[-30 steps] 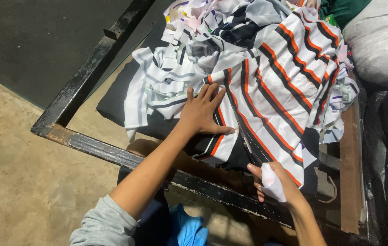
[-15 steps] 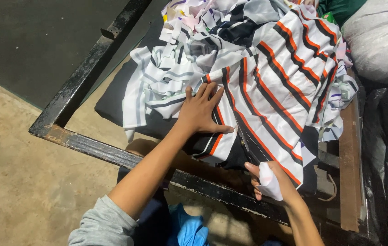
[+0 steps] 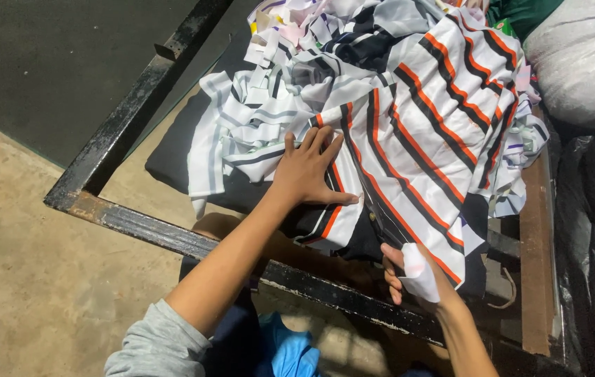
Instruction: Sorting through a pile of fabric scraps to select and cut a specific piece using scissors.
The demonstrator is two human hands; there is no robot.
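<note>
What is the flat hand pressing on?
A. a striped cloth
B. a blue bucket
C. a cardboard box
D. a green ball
A: the left hand lies flat, fingers spread, on the white cloth with orange and black stripes in the pile.

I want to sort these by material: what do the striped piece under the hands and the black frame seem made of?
Striped piece: thin woven or knit cloth, matte; it drapes and creases softly under the left hand. Black frame: probably painted metal; straight bar with chipped paint and rusty brown patches.
</note>
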